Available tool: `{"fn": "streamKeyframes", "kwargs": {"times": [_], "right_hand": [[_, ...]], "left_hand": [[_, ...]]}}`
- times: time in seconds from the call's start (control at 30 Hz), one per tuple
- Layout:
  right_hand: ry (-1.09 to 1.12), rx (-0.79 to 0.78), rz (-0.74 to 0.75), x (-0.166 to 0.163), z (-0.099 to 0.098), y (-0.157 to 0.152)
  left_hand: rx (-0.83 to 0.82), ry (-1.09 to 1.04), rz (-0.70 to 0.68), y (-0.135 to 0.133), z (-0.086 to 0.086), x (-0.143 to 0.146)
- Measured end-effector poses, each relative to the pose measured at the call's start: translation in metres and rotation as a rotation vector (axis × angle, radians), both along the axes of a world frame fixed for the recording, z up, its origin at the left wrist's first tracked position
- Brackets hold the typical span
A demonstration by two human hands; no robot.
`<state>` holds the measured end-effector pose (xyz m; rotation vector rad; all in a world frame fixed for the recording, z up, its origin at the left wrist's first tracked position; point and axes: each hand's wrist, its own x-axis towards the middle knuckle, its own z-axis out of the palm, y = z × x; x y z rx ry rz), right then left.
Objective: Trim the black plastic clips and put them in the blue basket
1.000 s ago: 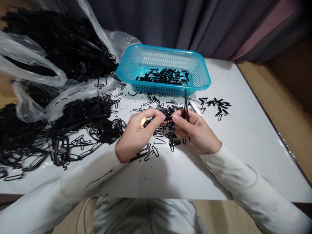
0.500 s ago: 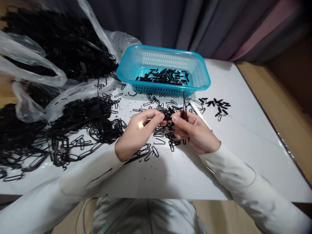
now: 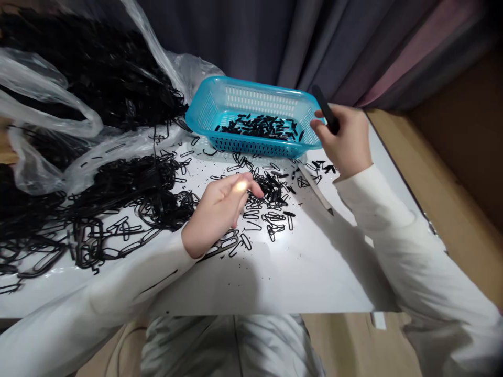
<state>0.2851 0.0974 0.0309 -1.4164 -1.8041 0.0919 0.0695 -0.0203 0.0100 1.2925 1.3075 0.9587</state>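
My left hand [image 3: 223,207] hovers at the left of a heap of small black pieces [image 3: 274,189], its fingers loosely bent and apart. No held piece shows in it. At the right end of the blue basket [image 3: 257,147], my right hand [image 3: 348,139] is closed around a slim black tool [image 3: 326,110], which looks like tweezers and points up and left. Whether its fingertips also pinch a small piece cannot be seen. Many short black pieces [image 3: 263,125] lie inside the basket. Thin black loops [image 3: 275,230] are scattered in front of the heap.
Clear plastic bags [image 3: 78,112] spill a large black mass [image 3: 86,68] at the left. Tangled black frames [image 3: 129,180] spread below it. A white pen-like stick [image 3: 316,188] with a dark tip lies right of the heap. Dark curtains [image 3: 251,36] hang behind the white table [image 3: 314,283].
My hands have parted. The right one has moved up and right with the black tool to the basket's end; the left stays near its place, and the black piece between them no longer shows.
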Motion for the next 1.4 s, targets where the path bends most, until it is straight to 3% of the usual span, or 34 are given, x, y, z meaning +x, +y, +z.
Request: {"fn": "streamKeyframes", "kwargs": {"times": [0.13,0.27,0.5,0.77,1.03,1.27,1.4], "right_hand": [[0.002,-0.092,0.174,-0.003,0.001,-0.033],[-0.243,-0.517,0.442,0.002,-0.011,-0.074],[-0.317,-0.691,0.481,0.01,-0.033,-0.091],[0.11,-0.685,0.516,-0.013,-0.024,-0.086],[0.337,-0.576,0.51,-0.031,-0.022,-0.09],[0.736,-0.457,0.489,-0.03,-0.028,-0.103],[0.603,-0.219,0.466,-0.025,-0.027,-0.103]], "left_hand": [[0.029,-0.038,0.053,0.003,-0.002,0.001],[0.003,-0.009,-0.006,0.005,-0.003,0.0],[0.031,0.021,-0.088,0.003,-0.004,0.002],[0.198,0.138,-0.203,0.003,-0.013,0.0],[0.284,0.221,-0.08,0.006,-0.005,-0.004],[0.346,0.235,0.015,0.005,-0.007,-0.003],[0.401,0.24,0.049,0.005,-0.008,-0.003]]}}
